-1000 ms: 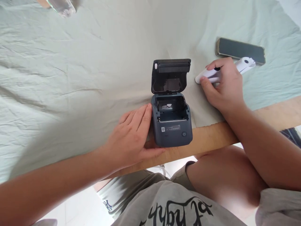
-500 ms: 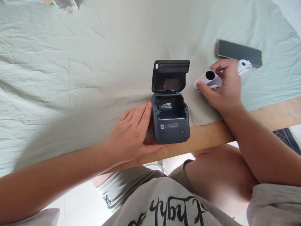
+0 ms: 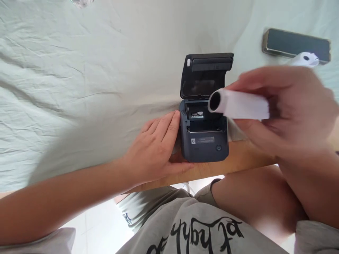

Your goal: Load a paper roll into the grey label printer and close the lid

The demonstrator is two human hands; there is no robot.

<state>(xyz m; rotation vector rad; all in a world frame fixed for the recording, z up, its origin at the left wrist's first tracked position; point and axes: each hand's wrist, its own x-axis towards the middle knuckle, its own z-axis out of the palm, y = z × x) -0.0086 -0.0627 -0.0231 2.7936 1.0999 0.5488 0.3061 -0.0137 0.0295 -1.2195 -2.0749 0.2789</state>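
A small dark grey printer sits at the near edge of the table with its lid flipped up and its paper bay empty. My left hand lies flat against the printer's left side, thumb along its front corner. My right hand is raised above and to the right of the printer, gripping a white paper roll held sideways, its hollow core facing left over the open bay. The hand is blurred by motion.
A dark phone lies at the far right on the pale green cloth. A second white roll rests just in front of it. The wooden table edge shows below the printer, my knees beneath it.
My right hand has picked the white roll up from the cloth beside the phone and carried it left and up, over the open printer. My left hand stays against the printer.
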